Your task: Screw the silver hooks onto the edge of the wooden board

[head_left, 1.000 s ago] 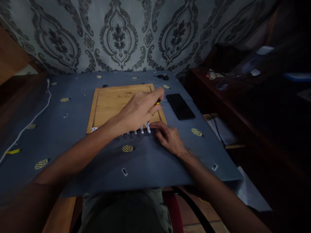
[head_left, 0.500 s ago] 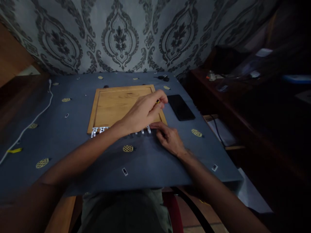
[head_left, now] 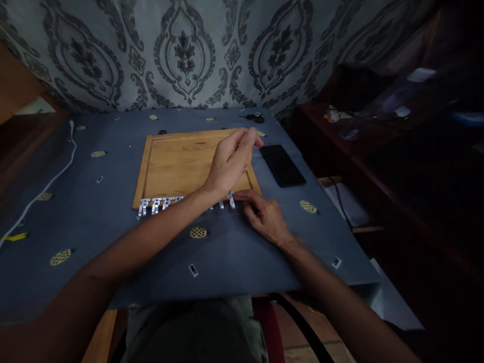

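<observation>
A wooden board with a raised frame (head_left: 174, 161) lies on the table. Along its front edge runs a metal hook rail (head_left: 166, 202) with several silver hooks; my left forearm hides its middle. My left hand (head_left: 232, 159) is raised over the board's right part, its fingers curled together and its back towards me. What it holds, if anything, is hidden behind the fingers. Low at the board's front right corner, my right hand (head_left: 266, 217) has its extended fingertips on the rail's right end, the other fingers bent under.
A black phone (head_left: 282, 165) lies right of the board, and keys (head_left: 255, 118) are behind it. A white cable (head_left: 56, 176) and a yellow strip (head_left: 15, 237) lie at the left. The patterned tablecloth (head_left: 159, 272) reaches the front edge. A dark red desk (head_left: 340, 133) stands at the right.
My left hand has turned and lifted slightly, hiding a small yellow spot that showed at its fingers before. More of the rail's left side is visible. My right hand stays in place.
</observation>
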The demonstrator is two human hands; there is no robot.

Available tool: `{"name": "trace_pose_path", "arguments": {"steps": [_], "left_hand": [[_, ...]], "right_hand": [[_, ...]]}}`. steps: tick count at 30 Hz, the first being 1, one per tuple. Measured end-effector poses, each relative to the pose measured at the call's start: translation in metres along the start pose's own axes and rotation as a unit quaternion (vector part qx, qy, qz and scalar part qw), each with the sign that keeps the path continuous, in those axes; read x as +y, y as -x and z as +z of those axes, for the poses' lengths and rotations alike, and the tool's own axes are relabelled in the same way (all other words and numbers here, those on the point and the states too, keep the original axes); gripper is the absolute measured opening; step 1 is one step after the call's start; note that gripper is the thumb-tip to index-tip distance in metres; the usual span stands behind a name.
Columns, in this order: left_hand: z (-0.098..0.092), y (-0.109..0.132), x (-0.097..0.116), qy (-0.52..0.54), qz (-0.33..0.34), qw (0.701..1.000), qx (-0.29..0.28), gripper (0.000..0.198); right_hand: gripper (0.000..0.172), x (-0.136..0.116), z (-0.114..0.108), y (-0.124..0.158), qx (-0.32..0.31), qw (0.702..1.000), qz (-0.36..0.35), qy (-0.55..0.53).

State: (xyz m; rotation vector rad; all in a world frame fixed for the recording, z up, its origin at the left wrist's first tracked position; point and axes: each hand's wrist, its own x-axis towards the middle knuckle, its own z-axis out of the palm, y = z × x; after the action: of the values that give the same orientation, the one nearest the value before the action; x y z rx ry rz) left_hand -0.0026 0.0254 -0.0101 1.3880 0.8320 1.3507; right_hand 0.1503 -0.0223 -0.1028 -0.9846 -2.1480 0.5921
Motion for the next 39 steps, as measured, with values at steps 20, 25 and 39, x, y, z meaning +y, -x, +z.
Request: {"name": "trace_pose_path", "arguments": {"steps": [20, 25, 39], "left_hand": [[0.003, 0.002, 0.01, -0.012, 0.004, 1.0, -0.009, 0.021], [0.009, -0.005, 0.009, 0.04, -0.04, 0.998, 0.021, 0.029], [0.002, -0.001, 0.011, 0.038, -0.011, 0.999, 0.01, 0.032]], "right_hand": [[0.042, 0.003, 0.001, 0.0, 0.007, 1.0, -0.004, 0.009], [0.043, 0.002, 0.001, -0.001, 0.004, 1.0, -0.003, 0.008], [0.04, 0.004, 0.002, 0.001, 0.007, 1.0, -0.005, 0.003]]}}
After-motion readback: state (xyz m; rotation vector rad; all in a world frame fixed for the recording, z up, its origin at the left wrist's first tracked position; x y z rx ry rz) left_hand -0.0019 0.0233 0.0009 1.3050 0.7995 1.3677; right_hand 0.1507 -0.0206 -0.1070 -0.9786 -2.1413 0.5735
